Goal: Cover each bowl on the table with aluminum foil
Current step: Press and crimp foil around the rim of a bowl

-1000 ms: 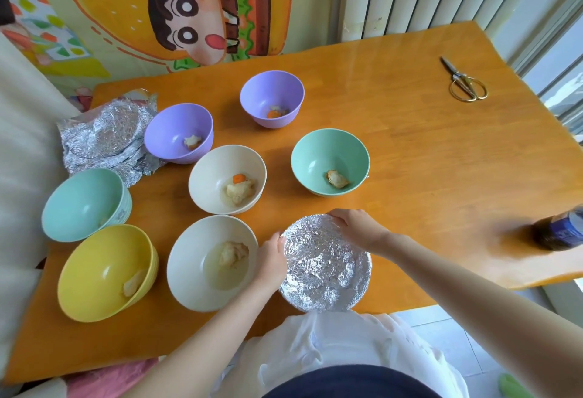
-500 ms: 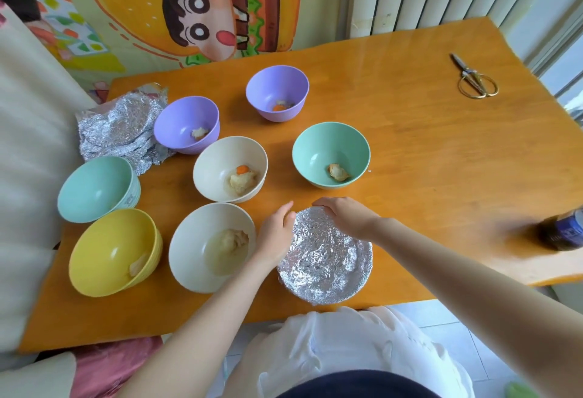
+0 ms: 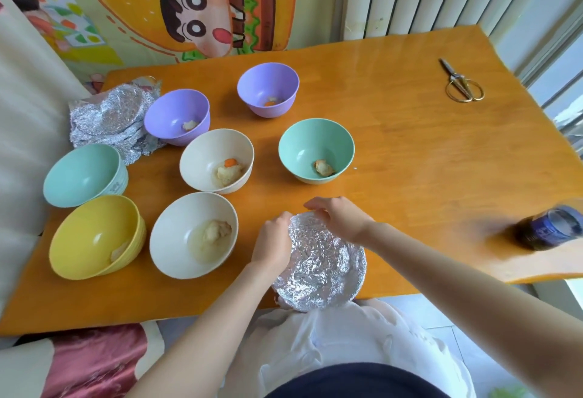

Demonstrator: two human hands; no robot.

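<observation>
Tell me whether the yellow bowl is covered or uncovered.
Uncovered. Nothing lies over the yellow bowl; its bare inside and a pale piece of food show.

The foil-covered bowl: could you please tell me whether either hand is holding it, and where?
Both do: the left hand grips the foil-covered bowl at its left rim, the right hand at its far rim.

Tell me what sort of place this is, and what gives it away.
Probably a home dining corner rather than a workplace: a wooden table set with coloured bowls of leftover food, a cartoon wall hanging behind it, and household scissors lying loose.
</observation>
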